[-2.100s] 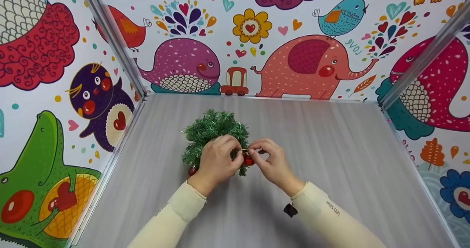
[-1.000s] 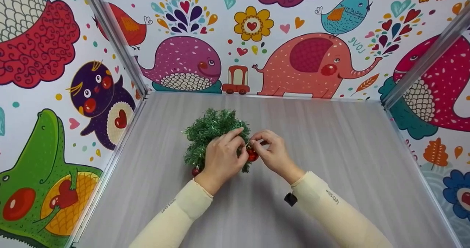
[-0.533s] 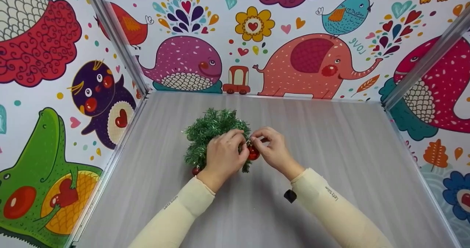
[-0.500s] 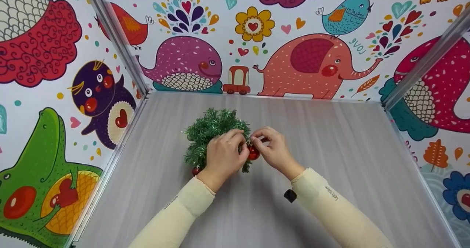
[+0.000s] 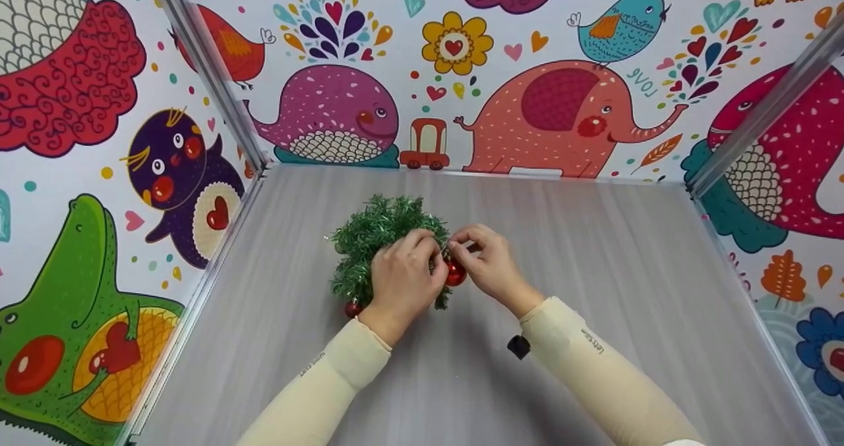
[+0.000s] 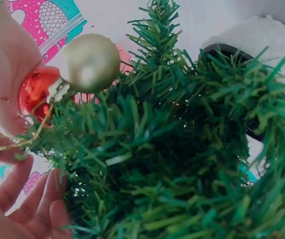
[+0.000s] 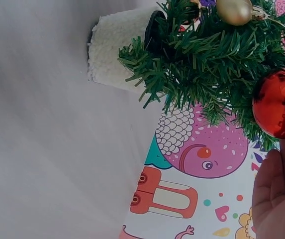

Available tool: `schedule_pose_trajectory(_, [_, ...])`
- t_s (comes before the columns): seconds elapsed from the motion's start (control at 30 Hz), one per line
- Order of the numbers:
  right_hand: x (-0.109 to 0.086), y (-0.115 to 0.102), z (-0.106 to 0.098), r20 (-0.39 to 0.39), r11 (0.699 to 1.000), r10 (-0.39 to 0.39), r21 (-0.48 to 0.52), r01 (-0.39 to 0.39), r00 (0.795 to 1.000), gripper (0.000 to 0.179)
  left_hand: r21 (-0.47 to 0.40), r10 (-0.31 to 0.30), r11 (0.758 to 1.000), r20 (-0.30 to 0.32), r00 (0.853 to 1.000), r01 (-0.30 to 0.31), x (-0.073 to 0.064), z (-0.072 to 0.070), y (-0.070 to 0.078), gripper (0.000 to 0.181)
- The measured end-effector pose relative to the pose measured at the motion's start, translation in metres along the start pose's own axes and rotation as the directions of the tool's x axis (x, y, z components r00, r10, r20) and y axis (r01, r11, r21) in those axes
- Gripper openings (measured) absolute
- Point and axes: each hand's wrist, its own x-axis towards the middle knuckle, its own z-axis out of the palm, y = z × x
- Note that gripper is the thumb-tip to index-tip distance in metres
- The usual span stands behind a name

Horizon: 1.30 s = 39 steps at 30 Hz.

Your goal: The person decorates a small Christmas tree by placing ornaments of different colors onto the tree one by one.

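A small artificial Christmas tree [image 5: 369, 241] stands on the table, its base a white fuzzy pot [image 7: 120, 47]. Against its right side hangs a shiny red Christmas ball [image 5: 455, 274], with a gold ball [image 6: 91, 62] close by. A thin gold string [image 6: 42, 130] runs from a silvery cap between the balls to the fingers. My left hand [image 5: 405, 274] is over the tree's near right side, its fingertips pinching at the string. My right hand [image 5: 491, 261] holds thumb and forefinger together above the red ball, at the string; its other fingers are curled. The exact contact is partly hidden.
A second, darker red ball [image 5: 353, 309] hangs at the tree's near left. The grey table [image 5: 593, 268] is bounded by colourful printed walls [image 5: 527, 24] with metal corner posts. A small black item [image 5: 519, 347] sits at the right wrist.
The string, stretched between both hands 2.1 seconds ago, is drawn in against the branches. Both hands shifted slightly; the left forefinger, straighter one second ago, is bent again. The red ball shows more fully.
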Motion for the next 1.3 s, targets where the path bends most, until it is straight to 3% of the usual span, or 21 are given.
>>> schedule_pose_trajectory(0.23, [0.006, -0.003, 0.001, 0.019, 0.997, 0.055, 0.048, -0.056, 0.998, 0.009, 0.047, -0.018, 0.999, -0.003, 1.000, 0.018, 0.000, 0.001, 0.001, 0.008])
schedule_pose_trajectory(0.43, [0.009, -0.005, 0.005, -0.021, 0.996, 0.056, 0.069, -0.054, 0.998, 0.008, 0.065, -0.044, 0.997, 0.009, 0.999, 0.044, 0.003, 0.003, 0.001, 0.008])
schedule_pose_trajectory(0.57, [0.010, -0.022, 0.004, -0.042, 0.997, 0.044, 0.063, -0.041, 0.998, 0.007, 0.091, -0.052, 0.995, 0.003, 0.999, 0.052, 0.004, 0.003, 0.002, 0.010])
schedule_pose_trajectory(0.7, [0.011, -0.038, 0.000, -0.017, 0.996, 0.069, 0.065, -0.067, 0.997, 0.007, 0.121, -0.047, 0.991, -0.014, 0.999, 0.048, 0.005, 0.004, 0.003, 0.010])
schedule_pose_trajectory(0.97, [0.014, -0.036, -0.005, 0.066, 0.972, 0.182, 0.140, -0.190, 0.981, 0.011, 0.141, -0.062, 0.988, -0.006, 0.998, 0.062, 0.005, 0.006, 0.003, 0.009])
schedule_pose_trajectory(1.3, [0.017, -0.033, -0.003, 0.087, 0.958, 0.233, 0.151, -0.244, 0.969, 0.010, 0.136, -0.066, 0.988, -0.014, 0.998, 0.068, 0.005, 0.009, 0.001, 0.008])
